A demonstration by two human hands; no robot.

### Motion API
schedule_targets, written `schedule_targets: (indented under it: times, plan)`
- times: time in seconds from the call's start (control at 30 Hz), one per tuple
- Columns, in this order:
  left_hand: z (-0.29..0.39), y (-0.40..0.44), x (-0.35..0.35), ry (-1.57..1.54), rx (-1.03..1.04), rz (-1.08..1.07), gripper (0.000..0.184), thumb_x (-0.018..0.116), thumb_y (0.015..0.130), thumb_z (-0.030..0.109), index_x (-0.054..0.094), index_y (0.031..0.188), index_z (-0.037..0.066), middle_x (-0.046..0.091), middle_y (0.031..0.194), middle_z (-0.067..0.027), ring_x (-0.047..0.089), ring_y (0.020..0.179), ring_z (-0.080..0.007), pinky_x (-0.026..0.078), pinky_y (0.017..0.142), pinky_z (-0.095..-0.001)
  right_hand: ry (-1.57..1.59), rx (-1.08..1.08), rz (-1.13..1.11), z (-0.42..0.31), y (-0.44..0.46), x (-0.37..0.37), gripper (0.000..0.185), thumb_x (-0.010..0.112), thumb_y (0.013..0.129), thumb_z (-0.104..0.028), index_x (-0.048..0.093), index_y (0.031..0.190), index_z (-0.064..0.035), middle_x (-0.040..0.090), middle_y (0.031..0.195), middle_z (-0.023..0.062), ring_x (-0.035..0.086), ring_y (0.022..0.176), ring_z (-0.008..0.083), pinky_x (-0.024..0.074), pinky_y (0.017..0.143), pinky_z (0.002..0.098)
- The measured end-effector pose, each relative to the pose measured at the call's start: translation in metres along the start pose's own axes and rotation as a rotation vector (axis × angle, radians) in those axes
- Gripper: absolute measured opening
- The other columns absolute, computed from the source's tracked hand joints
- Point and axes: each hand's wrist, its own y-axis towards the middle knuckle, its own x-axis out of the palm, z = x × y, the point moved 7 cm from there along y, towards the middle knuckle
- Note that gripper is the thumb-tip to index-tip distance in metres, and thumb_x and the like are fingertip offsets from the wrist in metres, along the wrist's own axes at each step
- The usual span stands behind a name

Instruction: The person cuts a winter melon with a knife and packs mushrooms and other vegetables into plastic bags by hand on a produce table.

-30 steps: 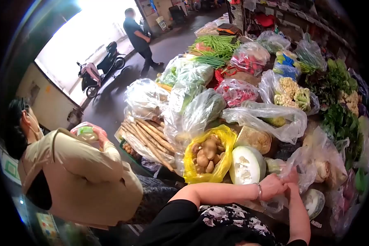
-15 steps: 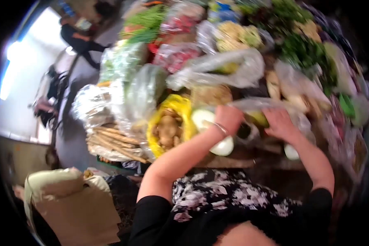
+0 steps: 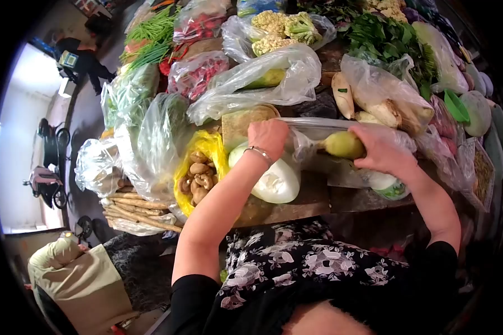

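My left hand (image 3: 269,137), with a bracelet at the wrist, is closed on the edge of a clear plastic bag (image 3: 314,124). My right hand (image 3: 383,152) is wrapped round the end of a yellow-green radish-like vegetable (image 3: 341,145), whose exact kind I cannot tell. The film stretches between both hands, and the vegetable's narrow end points left. Beneath my left wrist lies a large pale green-white vegetable (image 3: 278,181), partly hidden by the forearm. Behind that hand stands a brownish block-like piece (image 3: 237,124). A yellow bag (image 3: 183,167) of mushrooms (image 3: 200,177) is left of my forearm.
Bagged vegetables cover the stall: cauliflower (image 3: 273,25), red produce (image 3: 198,72), thick pale roots (image 3: 377,109) and leafy greens (image 3: 385,47). Long thin roots (image 3: 137,209) lie at the left edge. A draped chair (image 3: 75,273) stands lower left; another person (image 3: 84,61) is farther back.
My hands have moved farther apart, stretching the plastic between them. The right hand now grips the yellow-green vegetable. The view has shifted, so the stall appears farther left.
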Motion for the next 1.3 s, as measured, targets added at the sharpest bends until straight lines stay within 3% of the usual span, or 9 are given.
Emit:
schedule_targets:
  times: [0.17, 0.33, 0.5, 0.63, 0.73, 0.9, 1.1, 1.17, 1.3]
  plan:
    - [0.008, -0.004, -0.009, -0.169, 0.162, 0.097, 0.018, 0.054, 0.086, 0.014, 0.067, 0.098, 0.014, 0.065, 0.092, -0.0100, 0.065, 0.086, -0.0337, 0.050, 0.069, -0.0464, 0.336, 0.190, 0.120, -0.005, -0.001, -0.048, 0.077, 0.080, 0.068, -0.016, 0.045, 0.136, -0.0035, 0.053, 0.135, 0.0172, 0.052, 0.125, 0.0277, 0.0416, 0.105, 0.0361]
    - [0.023, -0.014, -0.029, -0.528, 0.279, 0.107, 0.059, 0.057, 0.087, 0.011, 0.044, 0.144, 0.022, 0.067, 0.103, -0.0168, 0.065, 0.087, -0.0361, 0.052, 0.078, -0.0450, 0.972, 0.032, 0.163, 0.010, -0.011, -0.061, 0.071, 0.078, 0.063, 0.004, 0.051, 0.128, -0.0040, 0.063, 0.120, 0.0137, 0.058, 0.117, 0.0233, 0.0464, 0.102, 0.0391]
    - [0.005, 0.011, 0.010, -0.634, 0.147, 0.057, 0.052, 0.057, 0.086, 0.012, 0.052, 0.137, 0.017, 0.068, 0.087, -0.0198, 0.065, 0.084, -0.0378, 0.051, 0.077, -0.0459, 1.220, -0.178, 0.165, -0.033, -0.011, -0.093, 0.080, 0.077, 0.061, -0.007, 0.042, 0.132, -0.0049, 0.062, 0.115, 0.0164, 0.059, 0.116, 0.0314, 0.0501, 0.097, 0.0438]
    - [0.006, 0.002, 0.013, -0.650, 0.238, 0.085, 0.040, 0.055, 0.085, 0.012, 0.062, 0.124, 0.013, 0.068, 0.090, -0.0196, 0.064, 0.084, -0.0387, 0.051, 0.076, -0.0460, 1.200, -0.149, 0.435, -0.035, -0.009, -0.110, 0.075, 0.075, 0.075, -0.024, 0.041, 0.138, -0.0012, 0.061, 0.122, 0.0184, 0.058, 0.118, 0.0327, 0.0503, 0.099, 0.0469]
    - [0.007, -0.017, -0.007, -0.623, 0.241, 0.216, 0.014, 0.058, 0.087, 0.010, 0.060, 0.099, 0.004, 0.064, 0.089, -0.0193, 0.063, 0.081, -0.0399, 0.051, 0.070, -0.0460, 1.353, -0.237, 0.530, -0.013, -0.001, -0.104, 0.043, 0.071, 0.084, -0.010, 0.056, 0.123, -0.0011, 0.065, 0.119, 0.0135, 0.062, 0.113, 0.0261, 0.0467, 0.103, 0.0397]
    - [0.006, -0.059, -0.035, -0.656, 0.228, 0.260, 0.025, 0.059, 0.089, 0.002, 0.064, 0.114, 0.004, 0.065, 0.093, -0.0168, 0.065, 0.078, -0.0358, 0.051, 0.068, -0.0401, 1.603, -0.146, 0.640, 0.040, -0.029, -0.084, 0.061, 0.071, 0.086, -0.026, 0.046, 0.131, 0.0063, 0.056, 0.131, 0.0235, 0.052, 0.126, 0.0373, 0.0392, 0.111, 0.0469]
    - [0.042, -0.073, -0.073, -0.597, 0.263, 0.363, 0.023, 0.062, 0.087, -0.002, 0.066, 0.109, 0.005, 0.064, 0.089, -0.0140, 0.065, 0.074, -0.0288, 0.051, 0.065, -0.0347, 1.682, -0.135, 0.814, 0.066, -0.066, -0.079, 0.067, 0.072, 0.085, -0.031, 0.044, 0.133, 0.0048, 0.053, 0.134, 0.0252, 0.050, 0.127, 0.0412, 0.0369, 0.112, 0.0520]
    - [0.083, -0.092, -0.075, -0.685, 0.576, 0.362, 0.022, 0.068, 0.081, 0.006, 0.067, 0.102, 0.010, 0.061, 0.080, -0.0090, 0.060, 0.066, -0.0257, 0.047, 0.057, -0.0382, 1.762, -0.109, 0.915, 0.078, -0.090, -0.069, 0.067, 0.072, 0.085, -0.032, 0.044, 0.134, 0.0040, 0.052, 0.134, 0.0254, 0.049, 0.127, 0.0415, 0.0366, 0.112, 0.0523]
    - [0.162, -0.107, -0.035, -0.718, 0.774, 0.115, 0.037, 0.074, 0.079, 0.014, 0.062, 0.113, 0.007, 0.062, 0.089, -0.0121, 0.062, 0.078, -0.0314, 0.050, 0.066, -0.0404, 1.902, -0.065, 1.213, 0.123, -0.147, -0.041, 0.059, 0.073, 0.085, -0.029, 0.048, 0.133, -0.0051, 0.053, 0.134, 0.0233, 0.052, 0.127, 0.0338, 0.0416, 0.108, 0.0491]
